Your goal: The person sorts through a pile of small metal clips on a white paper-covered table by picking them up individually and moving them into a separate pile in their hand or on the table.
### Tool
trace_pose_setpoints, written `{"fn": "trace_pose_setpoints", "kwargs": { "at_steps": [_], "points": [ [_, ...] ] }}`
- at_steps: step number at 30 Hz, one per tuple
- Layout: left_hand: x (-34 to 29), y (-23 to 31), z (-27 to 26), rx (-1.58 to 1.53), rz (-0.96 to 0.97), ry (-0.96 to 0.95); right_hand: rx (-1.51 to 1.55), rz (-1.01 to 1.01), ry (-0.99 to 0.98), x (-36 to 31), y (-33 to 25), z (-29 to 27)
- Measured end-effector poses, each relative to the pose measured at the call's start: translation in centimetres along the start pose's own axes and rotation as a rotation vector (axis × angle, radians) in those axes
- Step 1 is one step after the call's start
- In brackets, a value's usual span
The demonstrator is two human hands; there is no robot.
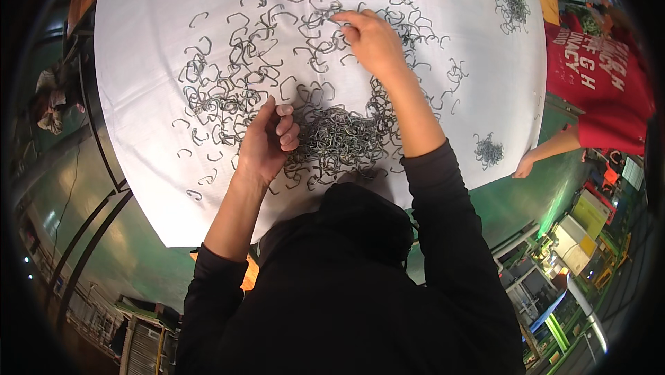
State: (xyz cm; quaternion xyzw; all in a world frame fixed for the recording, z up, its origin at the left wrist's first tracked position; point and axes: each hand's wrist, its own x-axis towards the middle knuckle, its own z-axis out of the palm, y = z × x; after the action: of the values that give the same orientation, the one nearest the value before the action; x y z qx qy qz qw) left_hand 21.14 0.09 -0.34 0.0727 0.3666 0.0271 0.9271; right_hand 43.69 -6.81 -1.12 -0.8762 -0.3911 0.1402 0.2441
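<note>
Many small C-shaped metal wire clips (339, 141) lie in a dense dark heap near the front of a white-covered table (149, 160). Looser clips (215, 101) spread to the left and toward the back. My right hand (374, 44) reaches over the scattered clips, its index finger stretched out and touching or just above one, thumb apart from it. Beside the heap's left edge is my left hand (270, 141), raised with its fingers curled toward the palm. What lies inside those curled fingers, if anything, is hidden.
Separate small piles of clips lie at the right, one farther back (512, 6) and one nearer (489, 150). A person in a red shirt (599, 91) stands at the right, one hand (524, 166) at the table's edge. Metal frames (90, 236) stand on the left.
</note>
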Motion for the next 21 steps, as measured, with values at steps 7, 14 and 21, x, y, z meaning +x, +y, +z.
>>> {"fn": "trace_pose_setpoints", "kwargs": {
  "at_steps": [7, 14, 21],
  "points": [
    [-0.1, 0.3, -0.9, 0.142, -0.013, -0.048, 0.024, -0.019, -0.1, -3.6, 1.9, -0.7],
    [0.8, -0.4, 1.9, 0.202, -0.021, 0.149, 0.303, -0.064, -0.175, -6.5, -2.4, -0.6],
    [1.8, -0.6, 0.1, 0.047, 0.018, 0.037, 0.197, -0.043, -0.05, -4.7, -1.2, 0.3]
  ]
}}
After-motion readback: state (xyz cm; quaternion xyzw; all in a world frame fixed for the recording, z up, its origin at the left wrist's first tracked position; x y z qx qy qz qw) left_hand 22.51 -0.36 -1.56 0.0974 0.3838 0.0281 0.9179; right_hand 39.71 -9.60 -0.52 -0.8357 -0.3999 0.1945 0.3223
